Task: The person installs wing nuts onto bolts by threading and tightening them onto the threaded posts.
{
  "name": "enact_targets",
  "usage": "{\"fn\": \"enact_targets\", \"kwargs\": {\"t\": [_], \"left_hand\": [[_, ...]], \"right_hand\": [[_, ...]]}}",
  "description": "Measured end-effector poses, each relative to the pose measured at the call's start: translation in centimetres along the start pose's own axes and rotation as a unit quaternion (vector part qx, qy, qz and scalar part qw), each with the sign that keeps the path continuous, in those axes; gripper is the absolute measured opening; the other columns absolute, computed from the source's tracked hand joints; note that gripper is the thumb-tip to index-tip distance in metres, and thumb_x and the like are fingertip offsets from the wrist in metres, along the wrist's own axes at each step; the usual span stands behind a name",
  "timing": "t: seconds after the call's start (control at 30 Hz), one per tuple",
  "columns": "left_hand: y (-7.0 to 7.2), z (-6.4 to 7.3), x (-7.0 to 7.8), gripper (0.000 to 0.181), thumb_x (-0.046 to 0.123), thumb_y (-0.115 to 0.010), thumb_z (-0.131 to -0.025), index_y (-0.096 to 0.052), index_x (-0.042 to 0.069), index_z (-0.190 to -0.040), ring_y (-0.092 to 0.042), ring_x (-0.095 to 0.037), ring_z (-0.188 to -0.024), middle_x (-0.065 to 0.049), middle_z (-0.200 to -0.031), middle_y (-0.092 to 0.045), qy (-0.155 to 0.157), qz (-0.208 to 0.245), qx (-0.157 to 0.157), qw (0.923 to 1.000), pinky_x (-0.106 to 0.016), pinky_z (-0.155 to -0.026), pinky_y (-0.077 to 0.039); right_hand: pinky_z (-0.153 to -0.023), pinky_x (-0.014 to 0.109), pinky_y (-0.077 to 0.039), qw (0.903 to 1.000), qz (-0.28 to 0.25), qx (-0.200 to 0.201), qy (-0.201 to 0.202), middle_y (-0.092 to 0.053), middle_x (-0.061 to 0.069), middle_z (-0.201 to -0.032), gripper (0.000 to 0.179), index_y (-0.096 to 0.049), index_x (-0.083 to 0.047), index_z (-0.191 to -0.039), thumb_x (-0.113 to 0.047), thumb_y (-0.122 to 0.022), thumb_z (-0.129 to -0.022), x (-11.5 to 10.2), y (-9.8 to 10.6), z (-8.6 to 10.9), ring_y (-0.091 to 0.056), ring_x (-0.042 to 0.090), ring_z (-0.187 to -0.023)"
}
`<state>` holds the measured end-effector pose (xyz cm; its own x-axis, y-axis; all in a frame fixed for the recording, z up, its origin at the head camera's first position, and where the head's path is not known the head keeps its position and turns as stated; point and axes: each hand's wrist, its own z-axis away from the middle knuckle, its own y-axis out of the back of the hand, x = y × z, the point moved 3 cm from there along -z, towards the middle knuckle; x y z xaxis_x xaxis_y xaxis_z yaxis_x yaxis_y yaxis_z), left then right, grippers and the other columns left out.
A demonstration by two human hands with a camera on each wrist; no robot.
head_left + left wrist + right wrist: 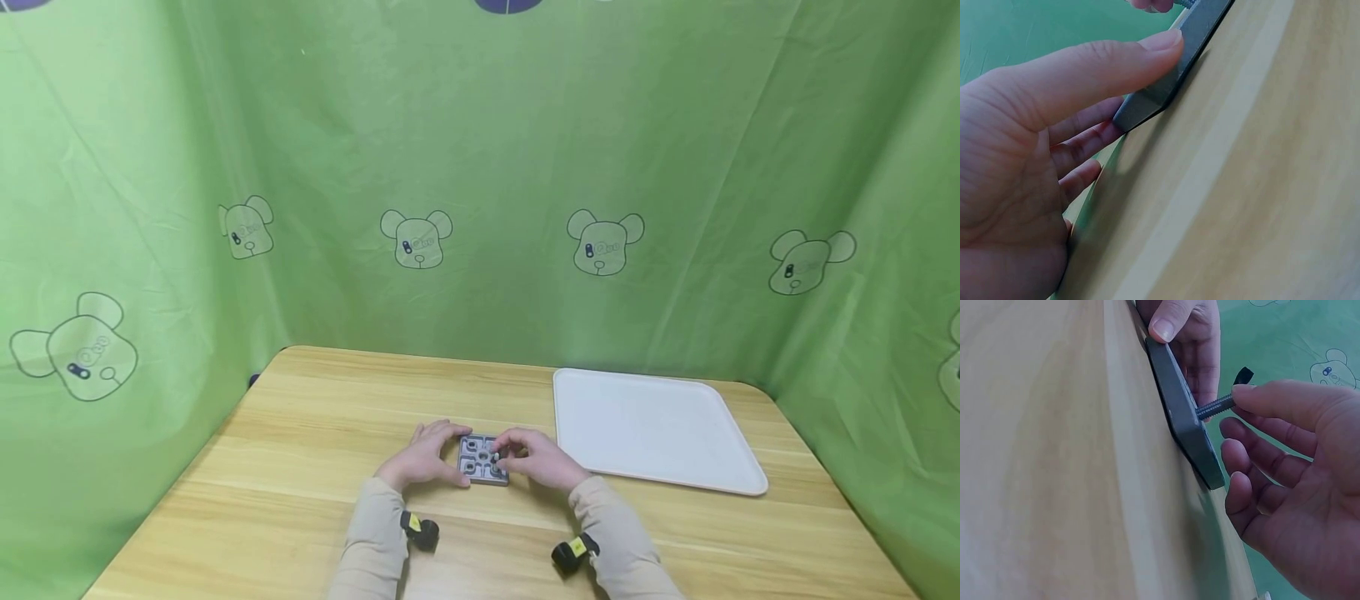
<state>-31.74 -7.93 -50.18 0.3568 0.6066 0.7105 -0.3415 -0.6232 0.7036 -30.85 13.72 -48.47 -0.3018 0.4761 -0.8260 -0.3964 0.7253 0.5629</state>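
Note:
A small grey square plate [480, 477] with round recesses on its top face lies on the wooden table. My left hand [423, 457] grips its left side, the thumb at the near edge and the fingers at the far edge. In the left wrist view the thumb presses the side wall of the plate [1154, 94]. Thumb and fingertips of my right hand [543, 460] pinch the upper end of a threaded bolt [1215, 407] with a black, wing-like head. The bolt's lower end meets the plate's top face, near its right side.
A white rectangular tray [660, 425] lies at the back right of the wooden table [262, 500], just beyond my right hand. Green curtains [495, 308] with bear-head prints surround the table. Each wrist carries a black camera on a strap.

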Motion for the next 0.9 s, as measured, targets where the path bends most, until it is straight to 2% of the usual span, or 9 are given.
{"fn": "enact_targets", "kwargs": {"t": [0.57,0.77,0.9], "left_hand": [[0.02,0.05,0.14,0.088,0.038,-0.085,-0.064,-0.048,0.016,-0.141,-0.026,-0.037,-0.147,-0.013,-0.151,-0.042,0.0,0.0,-0.001,1.0,-0.062,-0.122,-0.002],[0.11,0.13,0.24,0.089,0.038,-0.085,-0.064,-0.048,0.016,-0.141,-0.026,-0.037,-0.147,-0.013,-0.152,-0.042,0.0,-0.002,0.0,1.0,-0.063,-0.121,-0.002],[0.08,0.14,0.21,0.089,0.038,-0.085,-0.064,-0.048,0.015,-0.141,-0.026,-0.037,-0.147,-0.014,-0.152,-0.042,0.001,-0.002,0.0,1.0,-0.063,-0.121,-0.002]], "right_hand": [[-0.075,0.022,-0.046,0.9993,0.035,0.016,0.005,-0.063,0.0,-0.089,0.014,-0.065,-0.011,-0.095,-0.019,-0.072,-0.084,-0.27,-0.51,0.05,-0.054,0.012,-0.083],[-0.074,0.022,-0.046,0.9994,0.031,0.015,0.002,-0.063,0.001,-0.088,0.017,-0.064,-0.008,-0.096,-0.018,-0.072,-0.084,-0.63,-0.4,0.13,-0.054,0.013,-0.082],[-0.075,0.025,-0.047,0.9997,0.018,0.016,-0.011,-0.063,0.002,-0.092,0.019,-0.064,-0.011,-0.099,-0.022,-0.071,-0.085,-0.28,-0.13,0.06,-0.055,0.014,-0.085]]}}
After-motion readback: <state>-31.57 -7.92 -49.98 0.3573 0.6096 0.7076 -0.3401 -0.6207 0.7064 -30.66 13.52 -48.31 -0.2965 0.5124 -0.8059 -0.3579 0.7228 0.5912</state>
